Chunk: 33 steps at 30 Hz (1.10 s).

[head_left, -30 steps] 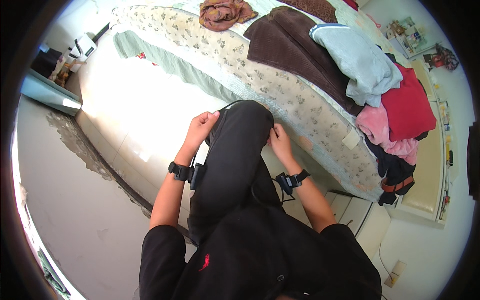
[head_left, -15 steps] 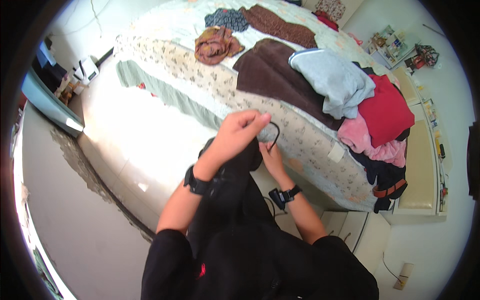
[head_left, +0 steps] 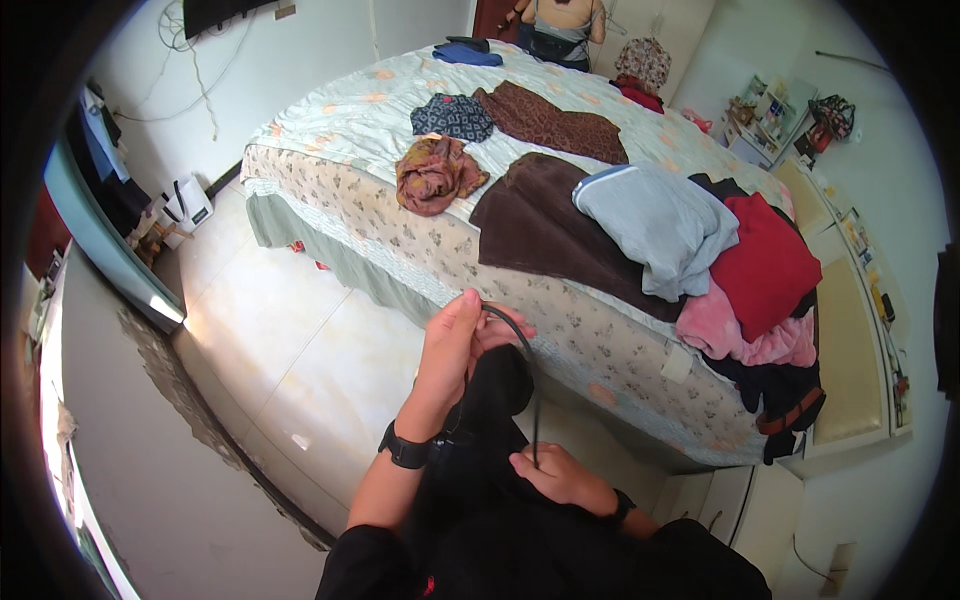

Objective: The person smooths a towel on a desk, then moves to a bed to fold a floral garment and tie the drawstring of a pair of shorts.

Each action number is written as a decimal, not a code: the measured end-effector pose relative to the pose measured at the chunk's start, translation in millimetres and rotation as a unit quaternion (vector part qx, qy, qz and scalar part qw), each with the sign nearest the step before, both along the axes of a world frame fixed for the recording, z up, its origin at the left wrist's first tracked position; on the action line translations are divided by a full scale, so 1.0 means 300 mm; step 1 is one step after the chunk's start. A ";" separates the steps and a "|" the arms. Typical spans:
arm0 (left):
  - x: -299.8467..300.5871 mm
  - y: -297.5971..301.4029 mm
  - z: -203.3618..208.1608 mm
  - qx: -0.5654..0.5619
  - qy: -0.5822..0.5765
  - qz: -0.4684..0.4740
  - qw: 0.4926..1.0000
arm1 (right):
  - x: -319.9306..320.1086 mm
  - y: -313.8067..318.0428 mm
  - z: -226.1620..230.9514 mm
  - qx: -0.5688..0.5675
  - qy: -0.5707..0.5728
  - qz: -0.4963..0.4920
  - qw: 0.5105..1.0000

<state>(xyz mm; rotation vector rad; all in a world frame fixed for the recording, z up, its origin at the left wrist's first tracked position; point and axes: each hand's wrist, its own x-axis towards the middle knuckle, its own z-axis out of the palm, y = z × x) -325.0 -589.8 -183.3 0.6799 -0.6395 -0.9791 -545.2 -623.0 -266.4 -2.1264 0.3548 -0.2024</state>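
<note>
A thin black cable [head_left: 537, 400] arches between my two hands in front of my black clothes. My left hand [head_left: 447, 345] holds its upper end under the thumb, with some fingers stretched out behind it. Lower and to the right, my right hand [head_left: 568, 477] pinches the cable between thumb and fingers. Part of the cable drops below the left hand and is hard to follow against the black clothing. Each wrist carries a black band. Beyond the hands is the near side of the bed [head_left: 385, 215].
On the bed lie a dark brown cloth [head_left: 545, 220], a grey garment [head_left: 660, 225], a red garment [head_left: 765, 265], a pink one [head_left: 735, 328] and a patterned bundle [head_left: 437, 177]. A white cabinet [head_left: 770, 510] stands right. At the far end is another person [head_left: 562, 25]. A low wall [head_left: 140, 430] runs left.
My right hand has drawn down toward my body, so a longer stretch of cable shows between the hands. The left hand has shifted slightly left and down, and the view has tilted up.
</note>
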 end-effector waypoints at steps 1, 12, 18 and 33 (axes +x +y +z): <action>-0.006 -0.002 0.004 -0.007 0.007 0.005 1.000 | -0.009 0.002 0.031 0.059 0.031 -0.023 0.997; -0.228 0.009 -0.296 -0.002 -0.134 -0.231 0.964 | -0.050 0.046 -0.033 0.430 -0.164 -0.094 0.883; -0.338 0.058 -0.339 0.126 -0.082 -0.387 0.910 | -0.128 0.021 0.131 0.317 -0.304 -0.062 0.896; 0.153 0.020 0.142 0.275 -0.701 0.156 0.639 | -0.243 -0.265 0.539 -0.155 -0.322 -0.165 0.919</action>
